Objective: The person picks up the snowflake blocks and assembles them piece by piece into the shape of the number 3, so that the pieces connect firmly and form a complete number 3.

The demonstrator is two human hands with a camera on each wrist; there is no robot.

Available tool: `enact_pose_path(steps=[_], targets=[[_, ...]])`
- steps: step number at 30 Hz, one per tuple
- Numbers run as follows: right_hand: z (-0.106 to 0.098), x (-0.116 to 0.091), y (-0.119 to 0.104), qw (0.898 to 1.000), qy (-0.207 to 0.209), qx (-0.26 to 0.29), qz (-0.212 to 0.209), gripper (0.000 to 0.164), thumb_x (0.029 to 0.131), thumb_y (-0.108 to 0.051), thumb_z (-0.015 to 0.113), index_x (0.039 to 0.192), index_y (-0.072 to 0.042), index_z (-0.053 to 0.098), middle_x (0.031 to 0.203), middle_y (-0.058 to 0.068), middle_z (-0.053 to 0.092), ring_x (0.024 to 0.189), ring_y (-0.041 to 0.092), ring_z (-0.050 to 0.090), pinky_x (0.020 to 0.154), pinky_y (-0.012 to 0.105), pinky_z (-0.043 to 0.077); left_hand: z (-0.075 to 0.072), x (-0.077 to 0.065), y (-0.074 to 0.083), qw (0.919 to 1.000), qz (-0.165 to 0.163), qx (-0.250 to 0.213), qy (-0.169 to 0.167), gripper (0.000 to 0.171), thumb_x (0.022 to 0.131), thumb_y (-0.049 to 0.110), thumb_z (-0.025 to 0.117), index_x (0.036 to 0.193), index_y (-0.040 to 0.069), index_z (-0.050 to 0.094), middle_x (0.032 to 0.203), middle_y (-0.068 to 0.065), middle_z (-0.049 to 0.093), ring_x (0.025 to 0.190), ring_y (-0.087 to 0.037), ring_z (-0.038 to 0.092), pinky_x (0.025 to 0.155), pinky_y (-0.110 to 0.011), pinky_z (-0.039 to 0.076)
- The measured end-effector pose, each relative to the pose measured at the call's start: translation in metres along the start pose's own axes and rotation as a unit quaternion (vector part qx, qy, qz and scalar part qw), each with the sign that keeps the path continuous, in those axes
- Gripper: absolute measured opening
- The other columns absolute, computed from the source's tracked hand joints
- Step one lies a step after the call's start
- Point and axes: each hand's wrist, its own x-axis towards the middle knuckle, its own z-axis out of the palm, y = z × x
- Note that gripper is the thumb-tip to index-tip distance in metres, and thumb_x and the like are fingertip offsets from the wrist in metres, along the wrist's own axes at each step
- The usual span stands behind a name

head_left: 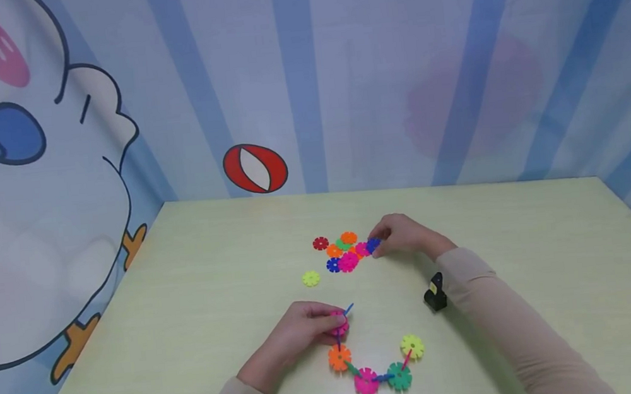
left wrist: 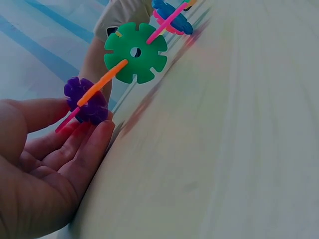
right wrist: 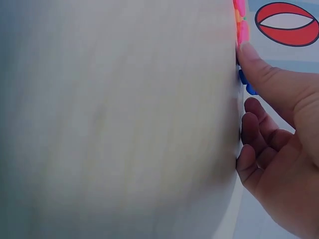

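Note:
My left hand (head_left: 307, 324) pinches a pink notched building disc (head_left: 339, 323) at one end of a linked chain. A thin blue stick (head_left: 349, 308) juts from this disc. Below it the chain curves through an orange disc (head_left: 339, 358), a second pink disc (head_left: 366, 382), a green disc (head_left: 399, 376) and a yellow disc (head_left: 412, 347), joined by short coloured sticks. Colours differ in the left wrist view, where the held disc (left wrist: 85, 102) looks purple. At the pile's right edge, my right hand (head_left: 401, 234) holds a blue notched disc (head_left: 373, 245) between thumb and finger.
A loose pile of notched discs (head_left: 348, 261), in orange, pink, blue and green, lies at mid-table. A dark red disc (head_left: 320, 243) sits at its left, and a single yellow disc (head_left: 311, 278) lies nearer. Behind the pale table (head_left: 212, 251) hangs a printed cloth (head_left: 340, 93).

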Motion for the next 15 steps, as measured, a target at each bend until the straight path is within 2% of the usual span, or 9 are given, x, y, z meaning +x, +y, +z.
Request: enact_pose_path(steps=[10,15], targets=[[0.001,-0.001,0.005,1.000,0.017,-0.001,-0.011,0.026,0.088,-0.016,0.070,0.110,-0.003,0.069,0.106,0.011,0.069,0.099,0.026,0.058,0.092,0.041,0.048,0.000,0.000,0.001,1.0000,0.000,0.000,0.004,0.026,0.090,0.013,0.067,0.111,-0.003,0.069,0.092,-0.010,0.073,0.081,-0.017,0.070,0.076,-0.030,0.057],[0.003,-0.011,0.001,1.000,0.004,0.020,-0.022,0.025,0.092,-0.013,0.065,0.112,0.001,0.069,0.099,0.010,0.071,0.083,0.017,0.061,0.078,0.031,0.052,0.000,-0.001,0.000,1.0000,0.002,0.002,0.000,0.027,0.091,0.012,0.066,0.113,-0.004,0.068,0.093,-0.011,0.073,0.081,-0.016,0.069,0.075,-0.031,0.058]])
